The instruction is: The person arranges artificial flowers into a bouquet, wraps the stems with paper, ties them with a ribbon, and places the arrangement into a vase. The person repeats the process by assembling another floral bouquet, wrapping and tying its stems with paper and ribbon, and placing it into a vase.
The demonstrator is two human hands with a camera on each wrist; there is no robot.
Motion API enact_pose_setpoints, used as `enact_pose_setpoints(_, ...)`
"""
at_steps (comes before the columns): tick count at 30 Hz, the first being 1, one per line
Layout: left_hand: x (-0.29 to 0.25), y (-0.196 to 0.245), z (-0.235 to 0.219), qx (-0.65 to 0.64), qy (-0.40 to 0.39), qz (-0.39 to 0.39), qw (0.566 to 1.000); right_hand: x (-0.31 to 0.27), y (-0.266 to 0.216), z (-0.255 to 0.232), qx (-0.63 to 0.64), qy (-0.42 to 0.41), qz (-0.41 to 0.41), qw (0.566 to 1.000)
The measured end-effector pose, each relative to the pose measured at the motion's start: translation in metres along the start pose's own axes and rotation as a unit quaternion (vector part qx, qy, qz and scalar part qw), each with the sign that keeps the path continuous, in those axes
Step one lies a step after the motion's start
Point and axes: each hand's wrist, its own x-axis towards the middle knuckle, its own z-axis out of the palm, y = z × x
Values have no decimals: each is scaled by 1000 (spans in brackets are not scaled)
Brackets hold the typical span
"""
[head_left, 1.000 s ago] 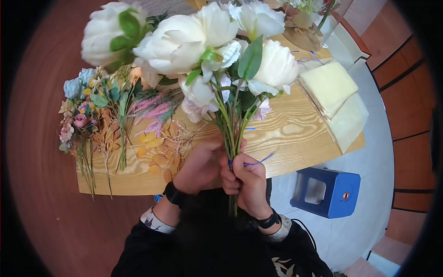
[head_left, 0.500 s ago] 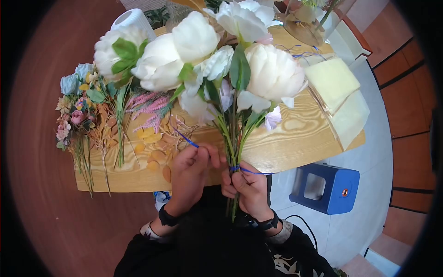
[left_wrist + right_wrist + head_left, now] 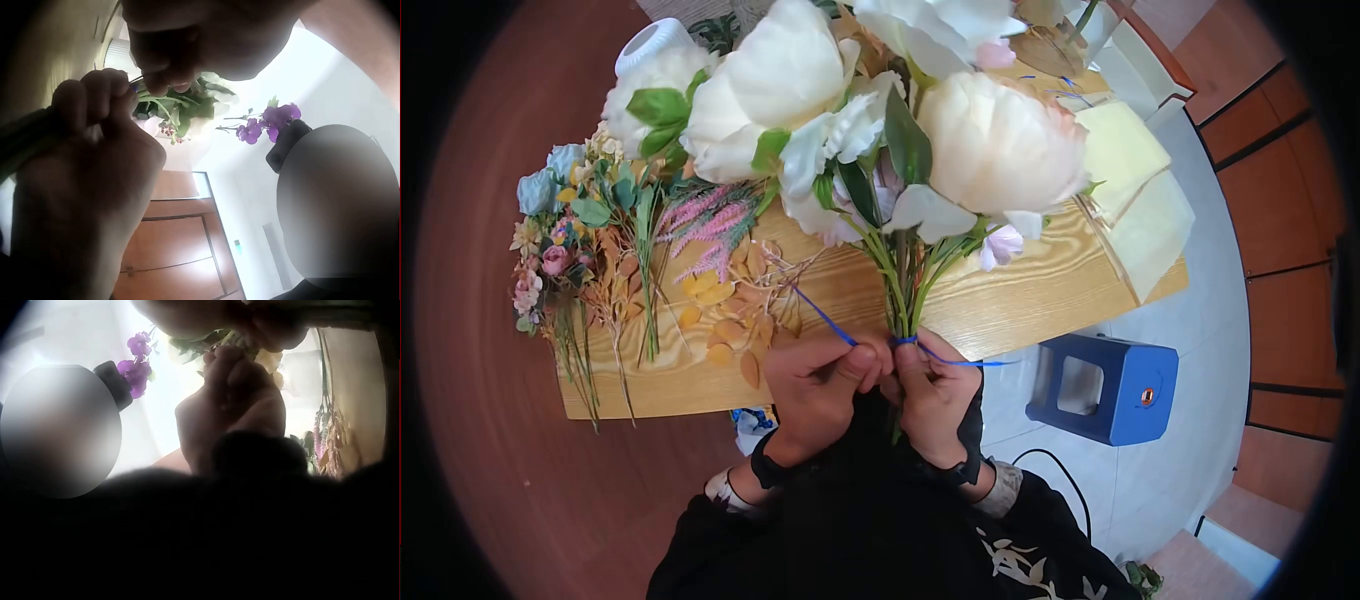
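A bouquet of large white artificial peonies (image 3: 1000,145), with smaller pale flowers and green leaves, stands upright in front of the person. The right hand (image 3: 935,405) grips its bundled stems (image 3: 903,290), thumb just under a thin blue tie (image 3: 825,317) wound round them. Between thumb and finger, the left hand (image 3: 812,390) pinches one end of this tie, close beside the right hand. The tie's other end sticks out free to the right. In the left wrist view the right hand's curled fingers (image 3: 94,94) wrap the stems; the right wrist view shows the left hand (image 3: 234,394) in shadow.
On the wooden table (image 3: 1040,290) lie pink flower sprigs (image 3: 710,225), orange-leaved branches (image 3: 730,325) and mixed flowers (image 3: 555,260) at left. Pale wrapping sheets (image 3: 1140,190) lie at right, loose blue ties behind them. A blue stool (image 3: 1125,390) stands on the floor.
The left hand, blurred near the stems at first, took up one end of the blue tie and has moved in beside the right hand. The bouquet now looks nearer and larger.
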Motion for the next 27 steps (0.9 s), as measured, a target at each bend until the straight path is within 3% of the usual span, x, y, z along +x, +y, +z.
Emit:
enact_pose_setpoints(4,9,15,5,128,-42,33,990,6,8,0,-67,27,-22,997)
enact_pose_setpoints(6,21,14,8,250,-118,173,945,10,26,-8,-161,8,-180,971)
enact_pose_setpoints(9,34,15,13,299,-148,243,911,8,19,-3,-162,10,-151,975)
enact_pose_setpoints(10,38,16,14,301,-149,244,910,9,20,-3,-160,10,-152,975)
enact_pose_setpoints(12,45,17,16,370,-234,206,875,15,25,-6,-177,-23,-229,957)
enact_pose_setpoints(16,48,14,25,403,-272,203,850,18,31,-5,-141,-19,-270,952)
enact_pose_setpoints(19,49,12,30,449,-280,195,826,20,32,-10,-154,-12,-257,954)
enact_pose_setpoints(21,46,9,33,310,-205,247,895,15,25,-9,-133,3,-193,972)
enact_pose_setpoints(24,34,38,23,289,-159,273,904,11,9,-5,-96,27,-98,990)
enact_pose_setpoints(25,25,32,7,289,-164,274,902,12,2,-6,-94,32,-99,990)
enact_pose_setpoints(27,8,8,-28,115,-24,110,987,14,-14,-8,47,-43,98,993)
